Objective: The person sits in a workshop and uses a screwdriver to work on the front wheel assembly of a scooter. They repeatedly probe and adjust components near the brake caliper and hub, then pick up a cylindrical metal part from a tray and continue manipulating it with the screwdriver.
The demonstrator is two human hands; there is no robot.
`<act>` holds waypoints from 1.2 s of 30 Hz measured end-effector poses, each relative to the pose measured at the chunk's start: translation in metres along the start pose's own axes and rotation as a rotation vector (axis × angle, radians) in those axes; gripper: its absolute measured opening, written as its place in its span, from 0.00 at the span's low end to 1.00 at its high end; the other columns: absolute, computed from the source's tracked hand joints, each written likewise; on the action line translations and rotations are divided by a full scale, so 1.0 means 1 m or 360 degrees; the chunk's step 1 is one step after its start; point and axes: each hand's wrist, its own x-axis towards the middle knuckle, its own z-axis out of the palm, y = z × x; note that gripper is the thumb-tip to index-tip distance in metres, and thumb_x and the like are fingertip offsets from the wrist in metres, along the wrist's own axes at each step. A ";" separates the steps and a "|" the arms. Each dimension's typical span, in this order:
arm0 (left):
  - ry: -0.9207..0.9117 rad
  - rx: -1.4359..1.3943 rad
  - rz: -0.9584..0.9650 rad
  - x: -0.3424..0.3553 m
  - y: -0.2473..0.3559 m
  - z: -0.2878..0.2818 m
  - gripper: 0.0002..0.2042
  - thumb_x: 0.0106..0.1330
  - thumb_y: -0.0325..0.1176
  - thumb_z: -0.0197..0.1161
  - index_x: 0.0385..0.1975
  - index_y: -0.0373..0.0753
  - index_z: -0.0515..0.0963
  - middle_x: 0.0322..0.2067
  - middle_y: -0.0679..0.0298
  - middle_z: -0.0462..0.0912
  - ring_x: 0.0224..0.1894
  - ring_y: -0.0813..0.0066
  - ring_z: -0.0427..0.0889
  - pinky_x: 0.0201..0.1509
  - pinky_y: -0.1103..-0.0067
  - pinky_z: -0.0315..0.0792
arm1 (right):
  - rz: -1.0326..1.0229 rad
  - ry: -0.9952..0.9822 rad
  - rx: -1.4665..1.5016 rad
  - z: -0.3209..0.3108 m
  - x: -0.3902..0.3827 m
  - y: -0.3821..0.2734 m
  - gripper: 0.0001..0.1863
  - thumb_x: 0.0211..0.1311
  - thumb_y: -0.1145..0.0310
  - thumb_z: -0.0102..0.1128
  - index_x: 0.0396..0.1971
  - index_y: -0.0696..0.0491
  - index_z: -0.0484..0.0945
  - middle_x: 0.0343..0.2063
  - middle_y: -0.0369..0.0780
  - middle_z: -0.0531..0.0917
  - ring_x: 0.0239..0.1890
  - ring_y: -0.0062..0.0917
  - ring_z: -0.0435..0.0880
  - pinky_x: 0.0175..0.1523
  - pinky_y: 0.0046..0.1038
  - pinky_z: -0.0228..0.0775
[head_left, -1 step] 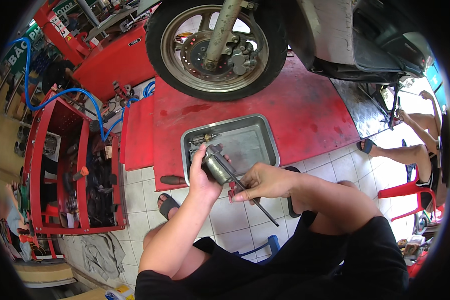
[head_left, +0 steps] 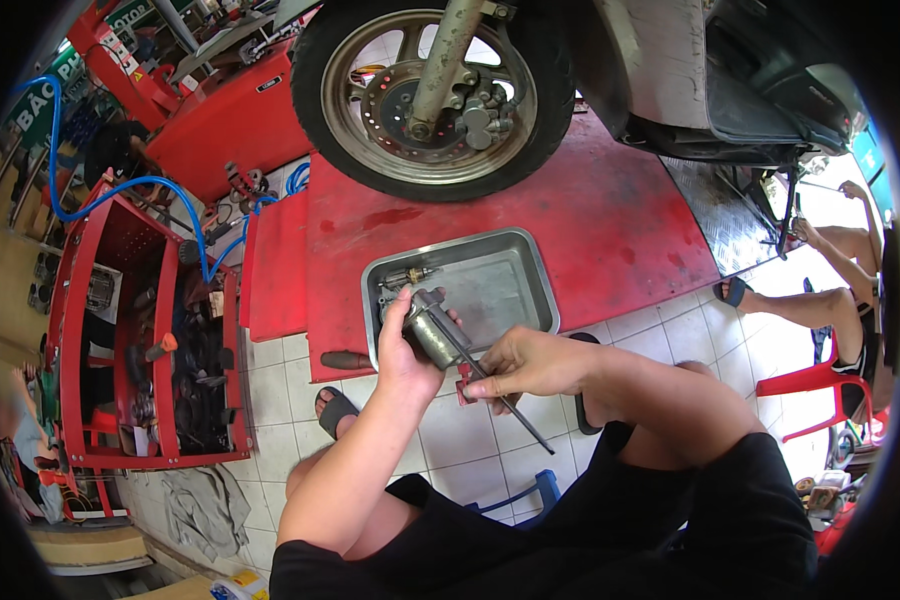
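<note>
My left hand [head_left: 405, 350] grips a silver metal cylinder [head_left: 432, 328] over the near edge of a steel tray [head_left: 523, 240]. My right hand [head_left: 515, 370] is closed on a small red part [head_left: 464, 382], close under the cylinder. A long dark rod [head_left: 528, 428] runs from the cylinder past my right thumb and down to the lower right. A smaller metal part with a brass fitting [head_left: 415, 276] lies at the back left of the tray, partly hidden behind my left hand.
A scooter's front wheel [head_left: 430, 170] stands above the red platform [head_left: 620, 230]. A dark handle [head_left: 345, 360] lies left of the tray. At left are a red tool cart [head_left: 70, 370] and blue hose [head_left: 170, 182]; at right, a person's leg [head_left: 810, 310] and red chair [head_left: 800, 383].
</note>
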 end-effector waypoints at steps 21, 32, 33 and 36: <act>-0.0004 0.0035 -0.0042 0.015 0.007 0.000 0.25 0.66 0.52 0.63 0.52 0.37 0.74 0.44 0.58 0.81 0.39 0.63 0.79 0.47 0.66 0.78 | -0.0052 -0.0099 0.0256 -0.003 0.007 0.002 0.20 0.66 0.71 0.65 0.53 0.67 0.74 0.42 0.50 0.85 0.40 0.32 0.88 0.48 0.31 0.82; 0.0044 0.0087 -0.0152 0.020 -0.003 0.015 0.26 0.64 0.54 0.65 0.49 0.37 0.76 0.41 0.59 0.82 0.39 0.63 0.80 0.48 0.67 0.77 | -0.0112 -0.0104 0.0399 -0.017 -0.003 0.010 0.21 0.67 0.75 0.63 0.54 0.71 0.73 0.40 0.49 0.85 0.43 0.33 0.88 0.47 0.31 0.82; 0.0048 0.0082 -0.0171 0.021 -0.003 0.015 0.26 0.64 0.54 0.64 0.49 0.37 0.77 0.41 0.59 0.82 0.39 0.64 0.80 0.48 0.67 0.77 | -0.0092 -0.0058 0.0350 -0.018 -0.004 0.010 0.20 0.66 0.74 0.64 0.53 0.70 0.74 0.39 0.48 0.85 0.42 0.32 0.88 0.46 0.30 0.82; 0.0055 0.0081 -0.0214 0.023 -0.001 0.014 0.27 0.63 0.56 0.64 0.47 0.36 0.78 0.40 0.60 0.82 0.39 0.65 0.80 0.48 0.68 0.77 | -0.0066 0.0015 0.0181 -0.020 -0.005 0.012 0.19 0.66 0.72 0.65 0.51 0.68 0.76 0.38 0.46 0.86 0.41 0.30 0.88 0.45 0.28 0.81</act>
